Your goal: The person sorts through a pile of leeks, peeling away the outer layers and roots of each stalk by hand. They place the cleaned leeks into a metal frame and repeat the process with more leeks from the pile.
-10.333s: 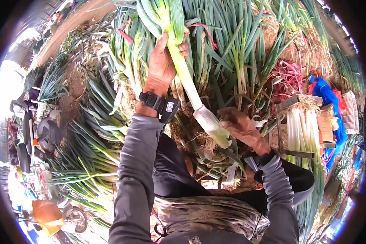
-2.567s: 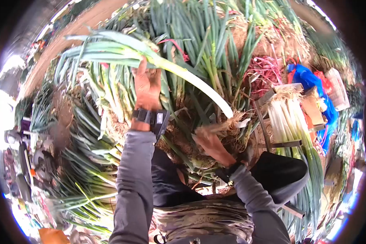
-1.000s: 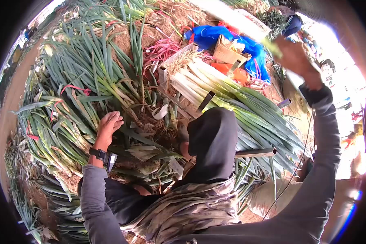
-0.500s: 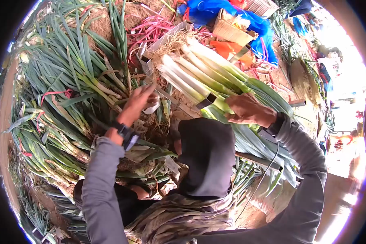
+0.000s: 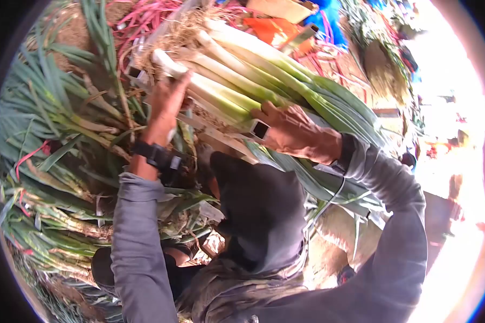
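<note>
A bunch of leeks [image 5: 242,67] lies slantwise in a metal frame [image 5: 215,126], with white stems and roots at the upper left and green leaves running down to the right. My left hand [image 5: 167,105] is closed against the nearest stem, close to its root end; part of its grip is hidden. Farther along the same side, my right hand [image 5: 299,132] has its fingers bent over the stems where white turns green. Beside its fingertips stands a square post end [image 5: 260,129] of the frame.
Piles of untrimmed leeks [image 5: 54,129] cover the left side. Pink ties [image 5: 145,21] lie behind the frame, with an orange sheet [image 5: 272,32] and blue plastic [image 5: 328,19] at the back. A person's dark hood [image 5: 258,207] fills the lower middle.
The view has shifted, so the bunch appears farther up and left. My left hand has come up against the root end of the stems. My right hand has moved to the bunch's near edge.
</note>
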Motion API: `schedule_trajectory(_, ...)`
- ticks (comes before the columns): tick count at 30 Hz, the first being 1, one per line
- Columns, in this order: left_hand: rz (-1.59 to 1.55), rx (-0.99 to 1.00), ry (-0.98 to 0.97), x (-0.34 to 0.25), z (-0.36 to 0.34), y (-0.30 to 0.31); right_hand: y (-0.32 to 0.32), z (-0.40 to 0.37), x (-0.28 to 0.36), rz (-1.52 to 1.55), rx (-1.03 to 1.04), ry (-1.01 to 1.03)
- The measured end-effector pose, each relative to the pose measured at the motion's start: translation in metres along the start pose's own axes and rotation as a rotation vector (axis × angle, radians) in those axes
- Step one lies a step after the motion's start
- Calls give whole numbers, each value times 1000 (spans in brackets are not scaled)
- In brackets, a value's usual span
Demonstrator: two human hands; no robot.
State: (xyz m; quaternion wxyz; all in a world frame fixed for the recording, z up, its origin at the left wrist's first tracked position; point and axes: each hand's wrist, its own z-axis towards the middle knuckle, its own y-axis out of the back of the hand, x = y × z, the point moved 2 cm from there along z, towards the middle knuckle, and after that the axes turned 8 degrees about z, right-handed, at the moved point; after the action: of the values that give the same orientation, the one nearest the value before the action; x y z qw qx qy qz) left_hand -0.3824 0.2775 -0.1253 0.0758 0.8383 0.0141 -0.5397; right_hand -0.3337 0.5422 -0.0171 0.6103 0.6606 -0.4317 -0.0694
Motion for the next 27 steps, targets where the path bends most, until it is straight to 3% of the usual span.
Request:
schedule_trajectory(3,-32,23,28,16,7,6,35,-37,26,-44,-24,-123)
schedule_trajectory(7,-97,52,82,25,1,4,61,-122,53,-101,253,-310)
schedule_trajectory(10,-119,6,93,21,-3,-1,58,-195,57,-33,360,-422)
schedule_trajectory(13,-165,-4,139,17,-8,-3,43,-241,42,164,323,-512)
schedule_trajectory(18,-131,17,166,15,-9,-1,52,-253,23,-1,188,-522)
schedule_trajectory(21,-88,54,160,19,-3,3,66,-262,-3,53,254,-612)
schedule_trajectory(22,-117,52,163,20,-3,1,68,-264,-4,217,311,-782)
schedule_trajectory(25,-200,-10,151,24,-4,-3,58,-267,-12,346,499,-1017)
schedule_trajectory(27,-167,-37,127,31,1,-1,53,-260,-15,477,459,-860)
